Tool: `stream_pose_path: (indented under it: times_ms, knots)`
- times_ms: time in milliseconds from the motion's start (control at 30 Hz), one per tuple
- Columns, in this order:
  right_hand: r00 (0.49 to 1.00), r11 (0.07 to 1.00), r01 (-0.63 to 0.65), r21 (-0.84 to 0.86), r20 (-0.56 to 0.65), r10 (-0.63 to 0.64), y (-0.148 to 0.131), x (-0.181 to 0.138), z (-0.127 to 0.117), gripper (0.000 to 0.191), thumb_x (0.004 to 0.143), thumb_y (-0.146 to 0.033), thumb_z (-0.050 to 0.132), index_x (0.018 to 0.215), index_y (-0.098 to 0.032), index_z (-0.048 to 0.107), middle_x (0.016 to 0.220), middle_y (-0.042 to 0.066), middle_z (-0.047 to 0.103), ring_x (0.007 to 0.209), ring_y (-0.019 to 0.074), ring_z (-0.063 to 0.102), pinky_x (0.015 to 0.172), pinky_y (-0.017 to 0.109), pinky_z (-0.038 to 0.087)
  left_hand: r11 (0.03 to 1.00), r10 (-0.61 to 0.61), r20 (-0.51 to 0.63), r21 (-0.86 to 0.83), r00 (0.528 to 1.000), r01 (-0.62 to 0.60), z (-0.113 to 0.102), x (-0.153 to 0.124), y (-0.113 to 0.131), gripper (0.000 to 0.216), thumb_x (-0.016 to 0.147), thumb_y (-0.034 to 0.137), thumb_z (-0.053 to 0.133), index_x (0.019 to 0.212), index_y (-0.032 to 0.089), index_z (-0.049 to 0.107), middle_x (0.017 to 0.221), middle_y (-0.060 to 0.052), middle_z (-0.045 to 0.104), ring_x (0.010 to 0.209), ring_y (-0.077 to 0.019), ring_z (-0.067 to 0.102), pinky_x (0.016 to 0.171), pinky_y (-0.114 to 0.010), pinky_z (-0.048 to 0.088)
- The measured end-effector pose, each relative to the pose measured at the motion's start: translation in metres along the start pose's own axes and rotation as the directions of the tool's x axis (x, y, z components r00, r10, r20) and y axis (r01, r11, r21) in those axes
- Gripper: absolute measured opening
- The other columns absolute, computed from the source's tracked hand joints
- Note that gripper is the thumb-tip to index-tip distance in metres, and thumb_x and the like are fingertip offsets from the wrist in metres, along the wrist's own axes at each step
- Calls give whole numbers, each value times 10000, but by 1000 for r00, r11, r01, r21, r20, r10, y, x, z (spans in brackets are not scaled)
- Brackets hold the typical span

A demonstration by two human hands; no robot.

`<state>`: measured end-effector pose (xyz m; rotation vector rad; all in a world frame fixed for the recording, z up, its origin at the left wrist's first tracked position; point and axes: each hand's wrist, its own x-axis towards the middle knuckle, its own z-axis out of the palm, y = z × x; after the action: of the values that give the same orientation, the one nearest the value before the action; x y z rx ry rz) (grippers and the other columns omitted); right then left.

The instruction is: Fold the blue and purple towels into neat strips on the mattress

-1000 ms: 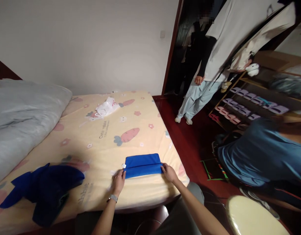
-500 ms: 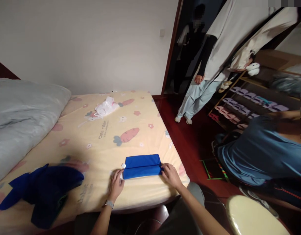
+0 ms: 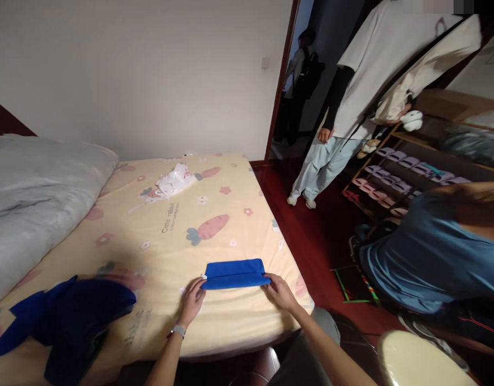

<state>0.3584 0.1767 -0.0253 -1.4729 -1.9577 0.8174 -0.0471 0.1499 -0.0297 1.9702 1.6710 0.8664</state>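
Note:
A folded blue cloth (image 3: 236,268) with a small white tag at its left end lies on the bed near the front edge. Its near strip is lifted and tilts up over the far part. My left hand (image 3: 193,301), with a watch on the wrist, pinches the near left corner. The near right corner is between the fingers of my right hand (image 3: 281,291). Further left on the bed lies a crumpled dark blue cloth (image 3: 76,316), apart from both hands.
A white plastic bag (image 3: 175,180) and a grey quilt (image 3: 42,187) rest on the bed (image 3: 215,203). On the right are a seated person in blue (image 3: 424,252), a standing person (image 3: 323,161), a shoe rack (image 3: 399,166) and a cream stool (image 3: 424,359). Another person (image 3: 301,80) is in the doorway.
Both hands have raised the near edge of the folded blue cloth and turned it away from me, so the cloth looks narrower. The person in the doorway has turned and shifted left.

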Motion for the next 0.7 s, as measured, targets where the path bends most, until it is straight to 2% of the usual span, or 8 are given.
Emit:
stream_pose_path:
  times_ms: [100,233,333,467,600,700]
  knots:
    - [999,992,-52,114,6,51,3,7,0,398,939,-435,474,1232,-202,606,1262,111,673,1185,281,609,1056,431,453,997,-81,-66,-19,994,80,5,7,4,357,972,371,408,1230,232,613,1299,-101,633,1253,-226,567,1112,-439,451]
    - [984,962,-173,212,81,159,1,22,-3,437,965,-481,411,1232,-175,574,1131,99,723,1043,252,681,949,369,517,980,-176,-69,84,982,181,10,20,7,383,995,425,339,1061,216,653,1061,-104,710,1027,-223,659,935,-372,523]
    - [956,948,-286,138,109,273,-2,40,-6,422,980,-465,393,1201,-167,594,1123,97,732,1034,231,691,924,325,518,959,-230,-79,151,970,239,13,36,6,401,997,442,338,917,212,656,918,-84,715,883,-206,664,827,-320,503]
    - [922,923,-382,37,84,378,-5,65,-5,396,982,-436,421,1161,-162,645,1132,124,737,1063,254,690,927,340,499,908,-310,-112,259,944,329,19,61,6,415,987,422,360,801,194,653,834,-100,714,819,-218,656,780,-317,447]
    - [883,883,-469,-26,14,470,-11,76,-2,409,984,-429,434,1207,-150,633,1176,165,720,1132,284,669,947,372,476,872,-353,-147,306,924,382,23,75,13,476,1001,443,308,888,176,685,894,-135,729,830,-237,661,758,-327,414]
    - [860,860,-509,-10,0,509,-13,73,-2,494,977,-528,413,1208,-156,643,1187,165,718,1145,298,665,952,384,480,873,-360,-132,302,923,384,21,73,18,536,994,523,288,904,187,696,909,-128,733,833,-243,661,749,-324,409]
